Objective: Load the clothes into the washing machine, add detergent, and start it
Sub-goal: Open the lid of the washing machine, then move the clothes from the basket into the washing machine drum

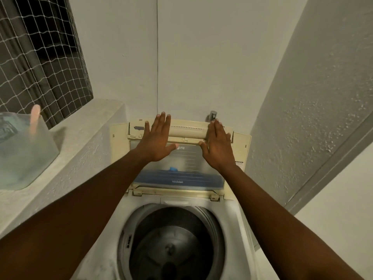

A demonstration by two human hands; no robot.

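1. The scene was a narrow laundry corner with pale plaster walls, a netted window (40, 57) at upper left, and a rough concrete ledge (84, 138) running along the left side.
2. A top-loading washing machine (240, 219) stood against the back wall, directly below the camera. Its folding lid (181, 170) was raised and leaned back toward the wall, leaving the drum (171, 245) open.
3. The drum looked dark and bare; no clothes showed inside it or anywhere else in view.
4. The left hand (156, 141) and the right hand (218, 147) both lay flat against the upper part of the lid, palms forward. The fingers (162, 122) of each hand were spread wide and straight, holding nothing.
5. The step appeared to be settling the lid fully open. Doing it well would likely mean pressing evenly with both palms until the folded panels rested firmly against the back, so the lid would not drop during loading.
6. A metal tap (213, 115) protruded from the wall just behind the lid, beside the right fingertips.
7. On the ledge at far left sat a translucent plastic container (24, 158) with a pinkish handle-like piece; its contents were blurred, and it could not be confirmed as detergent.
8. The control panel was hidden behind the lid, the print on the lid was illegible, and the machine's front edge was cut off by the frame.
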